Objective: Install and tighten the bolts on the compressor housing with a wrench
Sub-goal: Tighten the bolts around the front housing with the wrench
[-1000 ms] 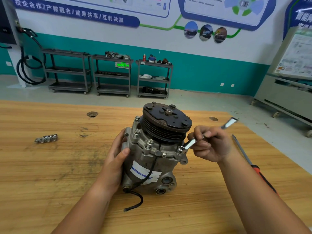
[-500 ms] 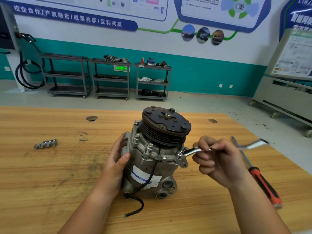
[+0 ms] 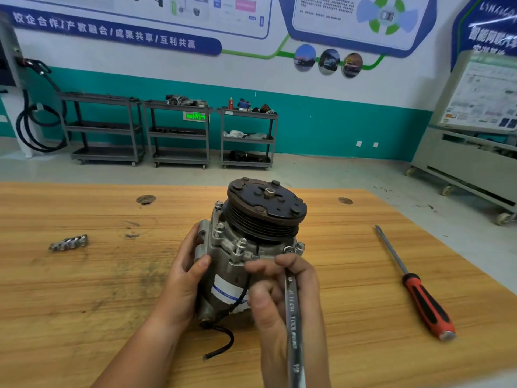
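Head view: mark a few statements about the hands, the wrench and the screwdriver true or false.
1. The left hand holds the compressor by its side. True.
2. The right hand grips the screwdriver. False: it grips the wrench; the screwdriver lies on the table.
3. The wrench's ring end sits on a housing bolt. True.
4. The compressor's pulley faces the table. False: it faces up.

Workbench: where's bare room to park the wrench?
Bare wood on the workbench between the compressor and the screwdriver; a wider patch between the left hand and the metal bits, running to the near edge. Crowded: in front of the compressor, with the right hand, the wrench and the loose cable.
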`<state>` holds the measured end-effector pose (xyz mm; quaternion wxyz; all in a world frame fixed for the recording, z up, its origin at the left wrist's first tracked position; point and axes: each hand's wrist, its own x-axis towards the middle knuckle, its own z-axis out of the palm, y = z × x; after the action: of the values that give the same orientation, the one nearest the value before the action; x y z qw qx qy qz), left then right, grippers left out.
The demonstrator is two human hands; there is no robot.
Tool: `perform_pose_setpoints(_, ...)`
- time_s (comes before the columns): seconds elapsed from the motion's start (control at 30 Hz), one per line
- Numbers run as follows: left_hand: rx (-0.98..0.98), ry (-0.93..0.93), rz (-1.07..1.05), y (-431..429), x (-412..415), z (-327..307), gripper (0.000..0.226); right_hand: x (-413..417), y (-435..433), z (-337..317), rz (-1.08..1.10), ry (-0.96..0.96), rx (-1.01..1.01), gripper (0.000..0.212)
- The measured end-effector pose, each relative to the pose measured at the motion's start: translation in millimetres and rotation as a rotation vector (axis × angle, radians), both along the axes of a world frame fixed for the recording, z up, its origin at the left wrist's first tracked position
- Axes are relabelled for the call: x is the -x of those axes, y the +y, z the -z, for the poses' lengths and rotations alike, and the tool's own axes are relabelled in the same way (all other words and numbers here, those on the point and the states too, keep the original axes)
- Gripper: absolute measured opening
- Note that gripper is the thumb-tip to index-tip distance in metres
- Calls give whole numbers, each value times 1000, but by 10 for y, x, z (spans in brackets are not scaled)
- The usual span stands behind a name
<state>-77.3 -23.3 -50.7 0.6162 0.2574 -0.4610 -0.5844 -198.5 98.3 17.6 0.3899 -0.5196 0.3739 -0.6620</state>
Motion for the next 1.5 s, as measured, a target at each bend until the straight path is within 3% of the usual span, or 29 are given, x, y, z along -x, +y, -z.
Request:
perform_pose_setpoints(0.1,-8,3,-13,5,-4,-10,110,135,-6,-70,7,-117,-12,75)
perform_pose_setpoints(0.2,-20,-3,-6,11,-16,-21,110,469,-48,-83,-7,-253,-112,13)
perform_pose_setpoints(0.3,-27,-3,-17,21,-14,-24,111,836,-128,-58,71,-253,-69,23)
perform_pose_setpoints(0.4,-17,1,-21,31,-3,-40,112,1097,-380,-113,-117,-378,-129,19)
perform_pose_setpoints(0.47,-18,3,-25,35,3,-42,112,1213,-617,-144,-251,-423,-193,30)
perform_pose_setpoints(0.57,-18,-3,-30,40,5,-65,114,1272,-898,-158,-421,-360,-269,36)
perform_pose_setpoints(0.77,-17,4,-28,46,19,-80,118,1333,-1276,-139,-786,-191,-379,20)
perform_pose_setpoints(0.93,-21,2,-31,51,27,-97,120,1364,-1414,-226,-955,-86,-403,11)
perform_pose_setpoints(1.1,-33,-4,-41,63,21,-62,112,1306,-1304,-218,-772,-98,-394,22)
perform_pose_setpoints(1.23,-40,-5,-31,68,30,-62,108,1214,-1027,-185,-534,-224,-311,13)
perform_pose_setpoints(1.37,-38,5,-42,73,35,-70,105,1098,-658,-174,-246,-251,-227,24)
perform_pose_setpoints(1.43,-32,11,-46,76,43,-75,105,966,-415,-144,-152,-192,-140,25)
perform_pose_setpoints(1.5,-32,20,-48,78,48,-74,104,713,-161,-55,-42,18,-32,21)
